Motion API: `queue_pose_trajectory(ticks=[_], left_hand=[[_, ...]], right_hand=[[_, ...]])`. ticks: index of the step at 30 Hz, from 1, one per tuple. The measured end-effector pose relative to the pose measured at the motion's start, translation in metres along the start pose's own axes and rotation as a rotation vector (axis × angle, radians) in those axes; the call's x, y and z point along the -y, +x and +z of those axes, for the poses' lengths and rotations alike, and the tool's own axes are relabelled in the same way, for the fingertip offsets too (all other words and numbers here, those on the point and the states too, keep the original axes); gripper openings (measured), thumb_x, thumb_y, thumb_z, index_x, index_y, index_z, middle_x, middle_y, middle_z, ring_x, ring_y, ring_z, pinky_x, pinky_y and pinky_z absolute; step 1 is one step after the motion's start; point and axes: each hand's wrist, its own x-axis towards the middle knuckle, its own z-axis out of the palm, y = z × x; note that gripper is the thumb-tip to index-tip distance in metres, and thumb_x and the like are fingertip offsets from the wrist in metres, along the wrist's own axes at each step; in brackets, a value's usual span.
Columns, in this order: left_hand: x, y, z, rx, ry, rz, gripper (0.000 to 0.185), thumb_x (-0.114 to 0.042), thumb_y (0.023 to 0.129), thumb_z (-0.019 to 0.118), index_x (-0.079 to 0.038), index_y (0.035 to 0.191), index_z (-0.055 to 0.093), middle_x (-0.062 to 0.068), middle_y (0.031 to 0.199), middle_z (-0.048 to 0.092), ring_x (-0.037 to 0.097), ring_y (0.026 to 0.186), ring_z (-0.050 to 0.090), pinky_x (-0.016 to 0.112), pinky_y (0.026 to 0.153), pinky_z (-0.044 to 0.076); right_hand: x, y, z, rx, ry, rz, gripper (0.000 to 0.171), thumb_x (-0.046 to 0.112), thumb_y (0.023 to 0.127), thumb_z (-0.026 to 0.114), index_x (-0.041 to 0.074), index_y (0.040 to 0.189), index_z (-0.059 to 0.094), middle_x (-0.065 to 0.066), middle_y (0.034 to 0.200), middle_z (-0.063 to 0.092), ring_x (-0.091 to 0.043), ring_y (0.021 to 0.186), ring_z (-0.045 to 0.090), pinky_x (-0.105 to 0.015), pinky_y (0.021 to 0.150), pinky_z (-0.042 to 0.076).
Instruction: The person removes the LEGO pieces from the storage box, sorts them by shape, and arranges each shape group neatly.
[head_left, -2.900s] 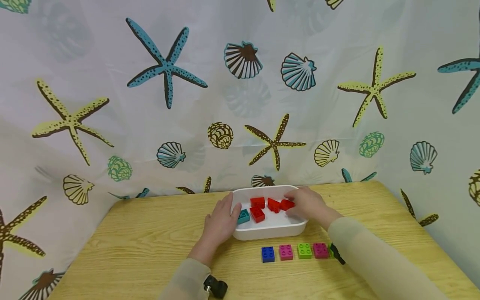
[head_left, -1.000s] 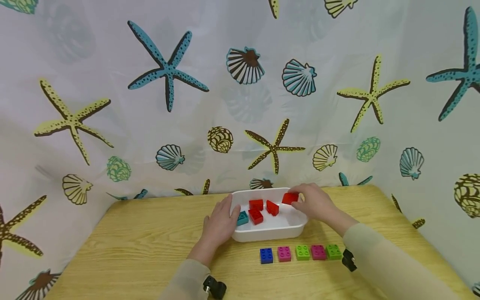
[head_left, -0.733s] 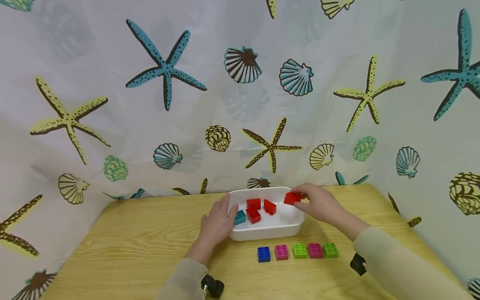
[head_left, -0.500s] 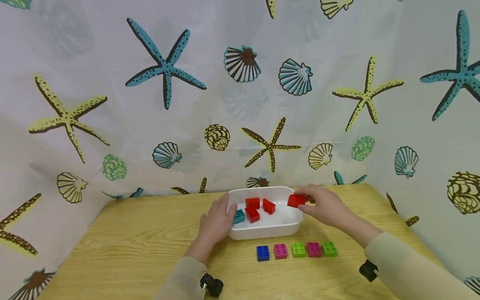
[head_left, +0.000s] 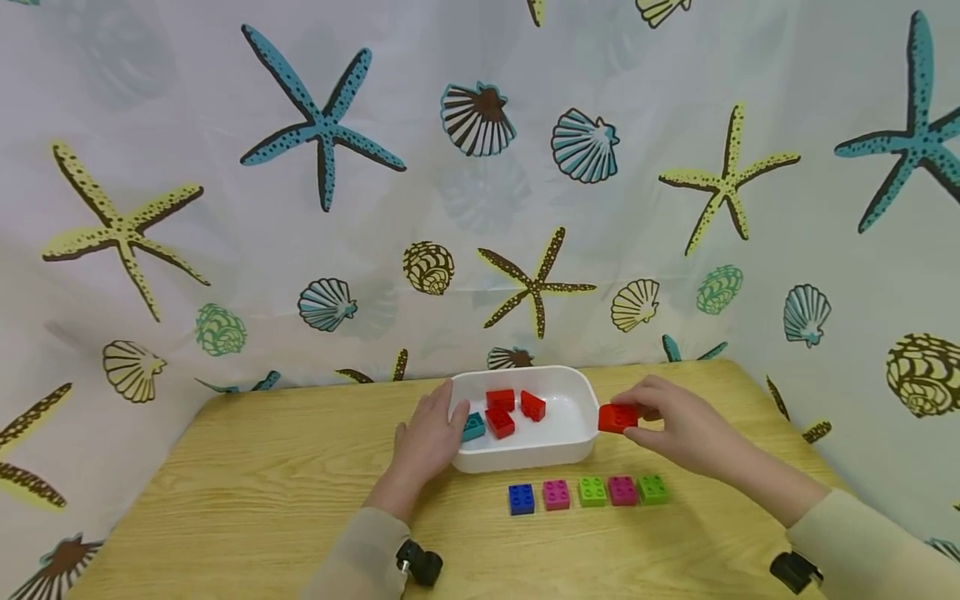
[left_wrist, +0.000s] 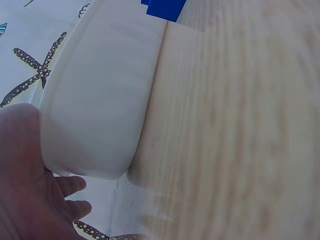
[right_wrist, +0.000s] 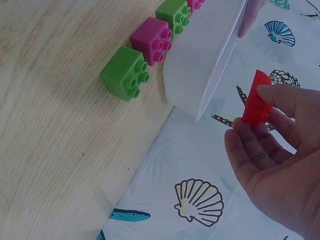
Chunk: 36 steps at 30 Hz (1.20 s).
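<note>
My right hand pinches a red toy building brick with a curved side between thumb and fingertips. The brick is off the table, just right of the white tray; in the right wrist view, studs show on one side of the red brick. My left hand holds the tray's left end, thumb at the rim and fingers along the outside. Inside the tray are a teal brick, beside my left thumb, and three red bricks.
A row of square bricks lies before the tray: blue, pink, lime, magenta and green. The wooden table meets a curtain with sea-animal prints behind.
The right hand has lifted one red brick from the tray's right side and carried it rightward over the rim. The left hand stays at the tray's left end.
</note>
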Motion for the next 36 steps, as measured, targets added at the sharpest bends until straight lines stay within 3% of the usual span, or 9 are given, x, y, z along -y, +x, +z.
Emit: queue_pose_trajectory(ticks=[5,11,26,36], left_hand=[[0.001,-0.001,0.0,-0.002,0.001,0.0,0.071,-0.047,0.119,0.041,-0.009,0.177,0.024,0.016,0.18,0.028,0.042,0.167,0.02,0.08,0.126,0.013],[0.0,0.001,-0.001,-0.004,0.001,0.0,0.071,-0.046,0.119,0.041,-0.01,0.177,0.023,0.016,0.18,0.028,0.042,0.167,0.019,0.08,0.126,0.012],[0.002,0.001,0.0,-0.004,0.002,0.005,0.071,-0.046,0.119,0.041,-0.009,0.177,0.024,0.016,0.18,0.028,0.042,0.167,0.02,0.08,0.126,0.013],[0.002,0.001,0.001,-0.003,-0.001,0.007,0.071,-0.046,0.119,0.042,-0.01,0.177,0.024,0.016,0.18,0.028,0.043,0.167,0.02,0.08,0.126,0.013]], right_hand=[[-0.002,-0.014,-0.005,0.024,0.003,-0.013,0.033,0.009,0.098,0.085,0.008,0.13,0.079,0.002,0.114,0.07,-0.017,0.101,0.069,-0.041,0.091,0.064],[-0.004,-0.031,-0.005,0.093,0.042,0.011,0.034,0.014,0.098,0.086,0.01,0.131,0.078,0.006,0.116,0.071,-0.017,0.103,0.07,-0.044,0.093,0.064],[-0.019,-0.067,0.013,0.197,0.101,0.056,0.03,0.018,0.094,0.091,0.019,0.122,0.08,0.012,0.115,0.073,-0.012,0.102,0.07,-0.039,0.092,0.064],[-0.025,-0.081,0.026,0.264,0.137,0.142,0.03,0.016,0.093,0.091,0.02,0.121,0.08,0.012,0.114,0.071,-0.012,0.099,0.067,-0.036,0.091,0.063]])
